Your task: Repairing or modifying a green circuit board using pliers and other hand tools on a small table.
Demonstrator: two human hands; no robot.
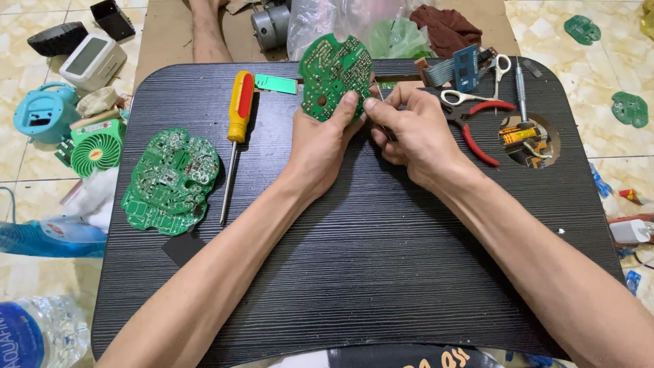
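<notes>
- While I watch from the head view, the black ribbed bench fills most of the frame, sitting over a pale tiled floor; both forearms come in from the bottom edge and meet near its far middle.
- Step in hand, as I judge it: close work on the raised green circuit board, probing or picking at its edge. The next move looks to need a steady board and a fine, small push at the contact spot.
- Left hand is closed round the lower edge of that board, thumb pressed on its face, holding it upright and tilted toward the camera.
- Right hand is pinched narrow on a thin metal tool; its tip sits at the board's right edge, just beside the left thumb. I can't tell what kind of tool it is.
- So the board is above and touching the left hand, just left of the right one.
- A second, bigger green board lies flat on the bench's left, well apart.
- Yellow-handled screwdriver lies between that board and the left wrist.
- Red-handled pliers lie just right of the right hand, with white-handled scissors beyond them.
</notes>
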